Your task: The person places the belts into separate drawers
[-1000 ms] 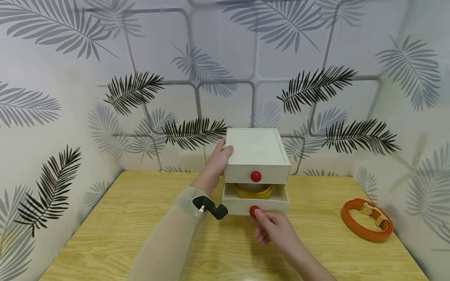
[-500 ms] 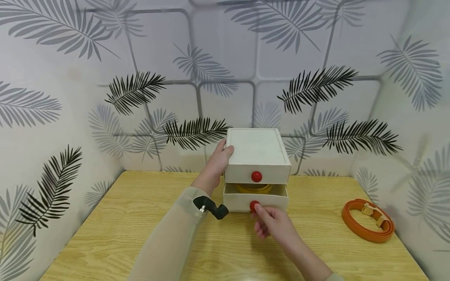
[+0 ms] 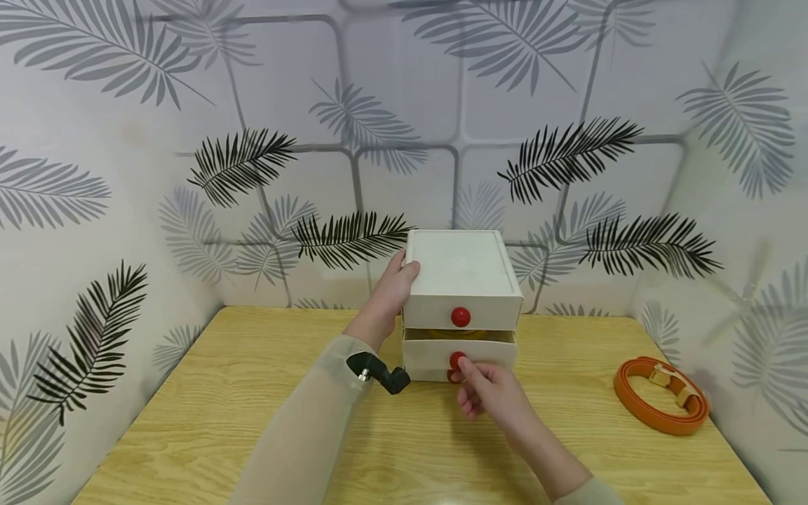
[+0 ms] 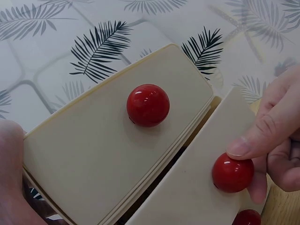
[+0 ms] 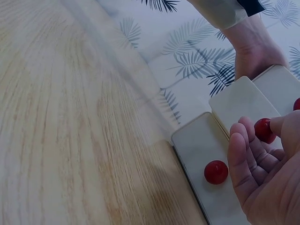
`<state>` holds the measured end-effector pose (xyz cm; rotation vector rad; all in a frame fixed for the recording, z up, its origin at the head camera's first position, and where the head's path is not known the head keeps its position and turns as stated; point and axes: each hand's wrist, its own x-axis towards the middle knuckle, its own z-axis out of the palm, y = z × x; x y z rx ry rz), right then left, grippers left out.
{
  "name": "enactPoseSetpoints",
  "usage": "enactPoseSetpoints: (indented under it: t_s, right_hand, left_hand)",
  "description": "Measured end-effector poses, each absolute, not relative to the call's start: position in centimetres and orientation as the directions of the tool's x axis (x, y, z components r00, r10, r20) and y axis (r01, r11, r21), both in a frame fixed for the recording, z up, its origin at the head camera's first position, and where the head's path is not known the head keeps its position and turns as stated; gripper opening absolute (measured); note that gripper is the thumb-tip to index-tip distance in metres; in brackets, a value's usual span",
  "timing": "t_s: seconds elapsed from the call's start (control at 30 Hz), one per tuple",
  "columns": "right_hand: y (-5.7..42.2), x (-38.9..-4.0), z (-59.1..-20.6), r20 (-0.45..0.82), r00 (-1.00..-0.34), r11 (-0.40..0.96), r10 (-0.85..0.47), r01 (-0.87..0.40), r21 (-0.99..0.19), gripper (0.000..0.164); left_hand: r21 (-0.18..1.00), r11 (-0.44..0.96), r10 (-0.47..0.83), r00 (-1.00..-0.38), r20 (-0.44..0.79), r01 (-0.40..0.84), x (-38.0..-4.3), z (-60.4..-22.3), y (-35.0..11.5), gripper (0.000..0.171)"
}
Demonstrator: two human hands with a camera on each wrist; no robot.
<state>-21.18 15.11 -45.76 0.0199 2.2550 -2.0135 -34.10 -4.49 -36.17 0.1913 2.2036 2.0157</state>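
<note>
A small white drawer cabinet [image 3: 463, 263] with red round knobs stands at the back middle of the table. My left hand [image 3: 386, 294] grips its left side, thumb over the top edge. The middle drawer [image 3: 426, 355] is pulled out a little; through the narrow gap above its front shows a yellow coiled strap [image 3: 454, 334], mostly hidden. My right hand [image 3: 495, 394] pinches this drawer's knob [image 4: 233, 173], the thumb on top of it. Above, the top drawer [image 4: 84, 154] is pushed in. The bottom drawer's knob [image 5: 216, 172] sits below my right hand.
On the right of the wooden table [image 3: 252, 379] lies a coiled orange belt [image 3: 659, 421] with a gold buckle. A leaf-patterned wall [image 3: 404, 182] rises right behind the cabinet. A black camera mount [image 3: 377, 373] is on my left wrist.
My right hand has pushed the middle drawer inward, so the gap has narrowed and less of the yellow strap shows. The bottom knob has come into view. My left hand has stayed put.
</note>
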Motion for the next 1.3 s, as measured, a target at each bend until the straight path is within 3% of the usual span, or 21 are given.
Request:
enactPoseSetpoints:
  t_s: [1.3]
  right_hand:
    - [15.0, -23.1, -45.7, -0.074, -0.996, 0.135, -0.051, 0.067, -0.989, 0.048]
  left_hand:
    - [0.994, 0.106, 0.201, -0.979, -0.044, -0.023, -34.1, -36.0, -4.6, 0.065]
